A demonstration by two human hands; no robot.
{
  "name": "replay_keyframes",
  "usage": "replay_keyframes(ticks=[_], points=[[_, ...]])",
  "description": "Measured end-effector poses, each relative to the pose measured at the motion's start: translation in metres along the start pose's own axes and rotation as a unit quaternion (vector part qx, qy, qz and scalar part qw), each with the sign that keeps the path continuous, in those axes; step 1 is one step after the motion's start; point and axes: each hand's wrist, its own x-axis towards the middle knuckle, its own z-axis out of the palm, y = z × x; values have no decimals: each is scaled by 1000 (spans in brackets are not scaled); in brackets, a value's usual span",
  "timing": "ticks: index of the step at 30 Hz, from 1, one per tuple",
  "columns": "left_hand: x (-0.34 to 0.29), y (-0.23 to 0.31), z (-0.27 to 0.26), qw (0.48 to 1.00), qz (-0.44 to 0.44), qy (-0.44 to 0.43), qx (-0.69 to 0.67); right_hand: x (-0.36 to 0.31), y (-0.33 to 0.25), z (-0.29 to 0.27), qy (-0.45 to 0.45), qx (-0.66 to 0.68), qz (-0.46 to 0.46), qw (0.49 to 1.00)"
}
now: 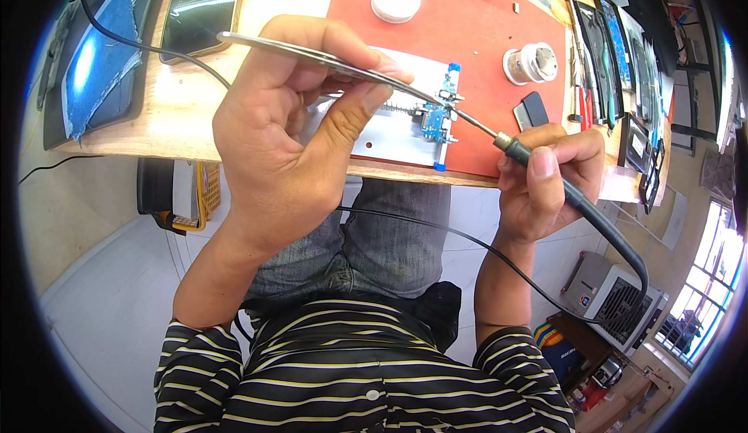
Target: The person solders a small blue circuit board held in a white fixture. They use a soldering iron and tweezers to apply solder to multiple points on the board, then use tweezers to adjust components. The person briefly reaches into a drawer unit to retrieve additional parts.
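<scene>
My left hand (288, 133) is closed, thumb and forefinger pinching a pair of thin metal tweezers (327, 60) whose narrow end points right. In my right hand (545, 172) is a soldering iron (517, 151), gripped like a pen, its thin metal tip aimed left and up. Both tips come close together over a small blue holder (434, 121) with metal screws; I cannot tell whether they touch anything. The holder has a spring and is mounted on a white plate (397, 146). My left hand hides part of that plate.
The plate lies on a red mat (467, 35) on the wooden table. A white round lid (396, 1) and a small white jar (530, 64) stand on the mat. Phone parts and tools line the right side. The iron's thick cable (623, 246) bends down toward a boxy grey device (615, 293).
</scene>
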Motion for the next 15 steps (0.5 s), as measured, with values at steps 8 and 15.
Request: replay_keyframes(ticks=[8,15], points=[[0,0,0,1000,2,-3,0,1,2,-1,5,5,-11,1000],[1,0,1,1000,8,-13,5,1,2,-2,3,-1,-7,1000]])
